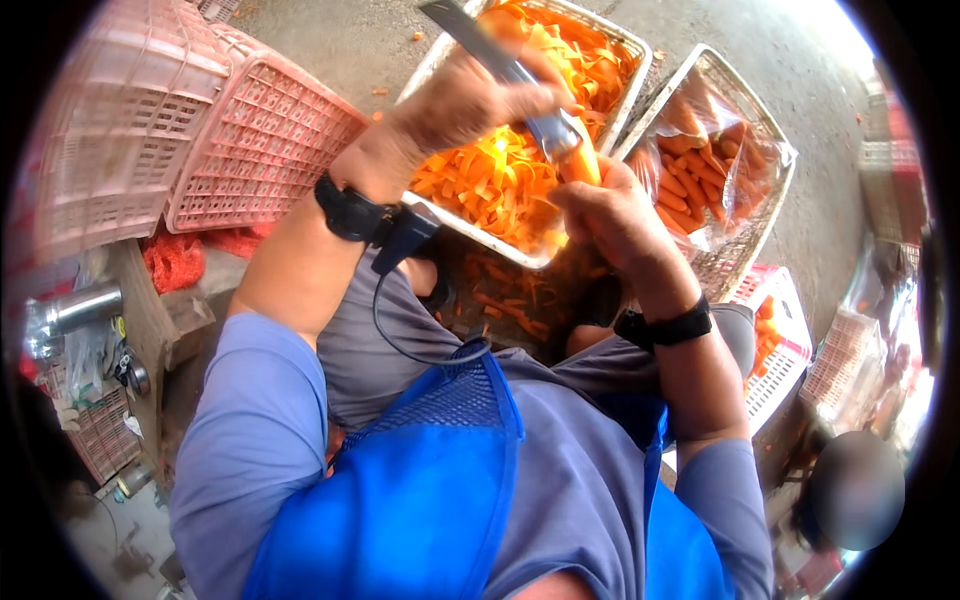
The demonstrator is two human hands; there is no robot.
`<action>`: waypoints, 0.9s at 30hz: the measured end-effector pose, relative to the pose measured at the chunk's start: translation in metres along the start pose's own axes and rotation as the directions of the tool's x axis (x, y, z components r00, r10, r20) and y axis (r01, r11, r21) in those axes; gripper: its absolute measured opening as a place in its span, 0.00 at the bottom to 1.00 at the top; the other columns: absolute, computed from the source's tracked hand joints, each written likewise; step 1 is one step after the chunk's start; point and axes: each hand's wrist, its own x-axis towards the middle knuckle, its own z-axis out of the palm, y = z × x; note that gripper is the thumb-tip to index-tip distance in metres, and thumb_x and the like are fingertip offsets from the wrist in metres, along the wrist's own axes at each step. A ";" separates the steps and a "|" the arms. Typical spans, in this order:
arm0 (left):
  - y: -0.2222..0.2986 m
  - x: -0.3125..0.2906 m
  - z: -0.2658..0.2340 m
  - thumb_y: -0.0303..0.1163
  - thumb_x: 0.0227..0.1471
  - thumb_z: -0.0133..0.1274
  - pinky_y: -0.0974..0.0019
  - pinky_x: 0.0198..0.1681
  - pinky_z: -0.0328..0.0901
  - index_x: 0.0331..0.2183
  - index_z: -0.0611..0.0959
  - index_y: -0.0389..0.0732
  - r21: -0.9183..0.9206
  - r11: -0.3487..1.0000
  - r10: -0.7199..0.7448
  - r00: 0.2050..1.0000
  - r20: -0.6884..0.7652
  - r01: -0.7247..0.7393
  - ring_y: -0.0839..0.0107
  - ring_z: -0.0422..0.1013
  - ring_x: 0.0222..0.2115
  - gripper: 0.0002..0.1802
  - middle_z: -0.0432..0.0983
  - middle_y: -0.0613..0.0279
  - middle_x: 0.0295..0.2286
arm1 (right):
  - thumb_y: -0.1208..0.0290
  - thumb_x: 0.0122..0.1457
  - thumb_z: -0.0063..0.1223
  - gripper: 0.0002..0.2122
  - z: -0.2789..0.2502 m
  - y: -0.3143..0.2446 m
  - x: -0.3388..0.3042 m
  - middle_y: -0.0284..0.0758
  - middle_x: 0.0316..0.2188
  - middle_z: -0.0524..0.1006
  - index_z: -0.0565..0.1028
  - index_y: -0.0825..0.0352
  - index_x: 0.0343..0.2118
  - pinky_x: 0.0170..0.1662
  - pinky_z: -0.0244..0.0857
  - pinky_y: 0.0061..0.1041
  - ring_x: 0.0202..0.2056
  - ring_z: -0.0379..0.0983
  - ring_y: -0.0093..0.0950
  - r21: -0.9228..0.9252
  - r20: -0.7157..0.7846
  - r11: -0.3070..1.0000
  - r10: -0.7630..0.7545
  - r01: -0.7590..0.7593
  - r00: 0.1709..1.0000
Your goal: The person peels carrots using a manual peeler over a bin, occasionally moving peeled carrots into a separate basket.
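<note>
My left hand [470, 105] is closed around a long metal peeler [548, 132], its flat dark end sticking out past the fingers at the far side. The peeler's head lies against an orange carrot [580, 168]. My right hand [612, 205] grips the carrot's near end, thumb and fingers wrapped round it. Both hands are over a white plastic basket [500, 248] heaped with curled carrot peelings [480, 190]. To its right, a second pale basket [765, 200] is lined with clear plastic and holds several whole carrots [700, 180].
Pink plastic crates [270, 140] are stacked at the left, beside a wooden stand [150, 330] and a red mesh sack [175, 262]. Fallen peelings [510, 300] litter the floor between my legs. A white-and-pink crate [775, 370] with carrots stands by my right knee.
</note>
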 end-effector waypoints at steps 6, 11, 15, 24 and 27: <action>-0.022 0.014 -0.033 0.31 0.58 0.56 0.73 0.28 0.73 0.37 0.83 0.38 -0.176 0.981 -0.149 0.884 -0.442 0.077 0.73 0.79 0.29 0.08 0.81 0.59 0.28 | 0.74 0.55 0.53 0.05 -0.007 -0.010 -0.010 0.30 0.17 0.67 0.70 0.68 0.31 0.15 0.54 0.20 0.13 0.62 0.21 0.303 0.145 0.948 0.058 -0.100 0.988; 0.007 -0.007 0.002 0.38 0.57 0.60 0.77 0.27 0.69 0.36 0.86 0.44 -0.286 0.955 -0.121 0.983 -0.136 0.078 0.79 0.75 0.25 0.09 0.80 0.66 0.27 | 0.72 0.54 0.51 0.07 0.001 -0.003 -0.007 0.32 0.16 0.64 0.68 0.69 0.30 0.14 0.53 0.21 0.12 0.58 0.23 0.517 0.208 0.837 0.083 -0.182 0.975; -0.022 0.005 -0.014 0.38 0.56 0.61 0.79 0.23 0.67 0.34 0.85 0.42 -0.324 0.945 -0.152 0.931 -0.333 0.039 0.82 0.72 0.21 0.09 0.79 0.67 0.25 | 0.71 0.55 0.50 0.07 -0.004 -0.008 -0.015 0.31 0.14 0.62 0.67 0.68 0.30 0.13 0.50 0.19 0.11 0.55 0.21 0.507 0.447 0.847 -0.103 -0.156 0.889; -0.018 0.017 -0.014 0.32 0.58 0.58 0.82 0.22 0.62 0.37 0.82 0.39 -0.306 0.939 -0.212 0.966 -0.146 0.159 0.84 0.72 0.22 0.07 0.79 0.67 0.27 | 0.46 0.63 0.52 0.23 -0.036 -0.053 -0.068 0.27 0.14 0.68 0.74 0.67 0.30 0.20 0.57 0.20 0.15 0.64 0.18 -0.045 0.118 0.992 -0.112 0.118 0.987; -0.014 0.021 -0.014 0.33 0.57 0.60 0.82 0.24 0.62 0.37 0.82 0.40 -0.332 0.929 -0.227 0.960 -0.161 0.164 0.84 0.71 0.23 0.08 0.79 0.67 0.28 | 0.49 0.62 0.54 0.21 -0.076 -0.073 -0.137 0.26 0.15 0.70 0.74 0.66 0.31 0.18 0.58 0.16 0.15 0.66 0.15 -0.371 -0.232 0.922 -0.209 0.112 0.950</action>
